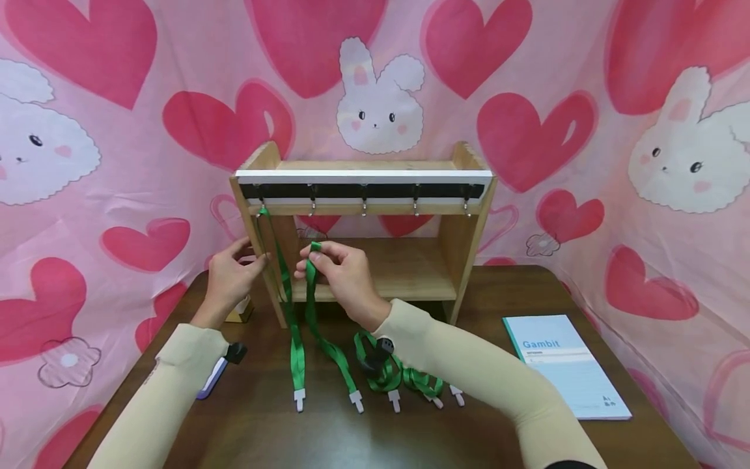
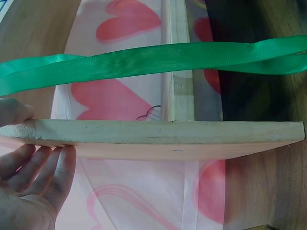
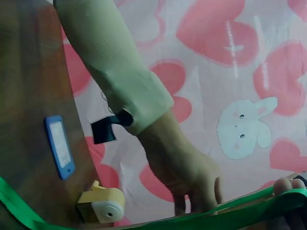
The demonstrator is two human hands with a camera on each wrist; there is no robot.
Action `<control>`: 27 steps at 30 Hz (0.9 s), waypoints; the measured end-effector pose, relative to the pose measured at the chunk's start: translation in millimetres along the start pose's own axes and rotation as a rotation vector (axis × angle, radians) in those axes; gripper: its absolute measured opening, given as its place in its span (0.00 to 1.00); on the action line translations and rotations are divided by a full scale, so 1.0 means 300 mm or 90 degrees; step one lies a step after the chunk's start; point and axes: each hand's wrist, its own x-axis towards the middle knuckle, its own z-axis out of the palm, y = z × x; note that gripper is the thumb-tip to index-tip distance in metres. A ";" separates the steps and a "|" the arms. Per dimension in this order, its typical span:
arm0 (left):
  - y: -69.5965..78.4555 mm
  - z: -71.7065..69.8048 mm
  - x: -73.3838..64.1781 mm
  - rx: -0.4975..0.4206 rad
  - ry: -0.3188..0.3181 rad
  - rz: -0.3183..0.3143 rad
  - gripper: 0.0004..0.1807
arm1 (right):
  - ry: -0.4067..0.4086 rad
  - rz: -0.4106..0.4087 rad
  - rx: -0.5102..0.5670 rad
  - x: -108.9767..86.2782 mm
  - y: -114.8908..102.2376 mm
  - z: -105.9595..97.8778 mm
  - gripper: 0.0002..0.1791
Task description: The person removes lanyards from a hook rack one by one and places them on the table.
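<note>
My left hand (image 1: 231, 273) grips the left side panel (image 2: 168, 132) of a wooden shelf (image 1: 467, 260), thumb on one face and fingers on the other. A green lanyard (image 1: 297, 355) with a white clip hangs from the leftmost metal hook on the shelf's front, its lower end reaching down toward the table. Just right of it, my right hand (image 1: 347, 270) pinches the top loop of a second green lanyard (image 1: 310, 306) between thumb and fingers. That strap trails down to its white clip (image 1: 357, 400). In the right wrist view, the held strap (image 3: 288, 197) runs along the bottom edge.
More green lanyards (image 1: 387, 374) lie bunched on the brown table (image 1: 258, 430), partly behind my right sleeve. Other hooks (image 1: 364, 208) line the shelf's black strip. A notebook (image 1: 568, 365) lies at the right. A blue-framed tag (image 3: 60, 146) and small yellow-and-white object (image 3: 101, 205) are at the left.
</note>
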 end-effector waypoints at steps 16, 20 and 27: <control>-0.002 -0.008 0.004 0.023 -0.013 -0.011 0.30 | -0.034 0.173 0.019 -0.168 0.103 -0.106 0.13; -0.001 -0.010 0.001 0.018 -0.016 -0.019 0.30 | -0.067 0.199 -0.007 -0.199 0.155 -0.131 0.13; -0.004 -0.010 -0.002 0.002 -0.019 -0.018 0.30 | -0.081 0.204 -0.049 -0.224 0.248 -0.147 0.12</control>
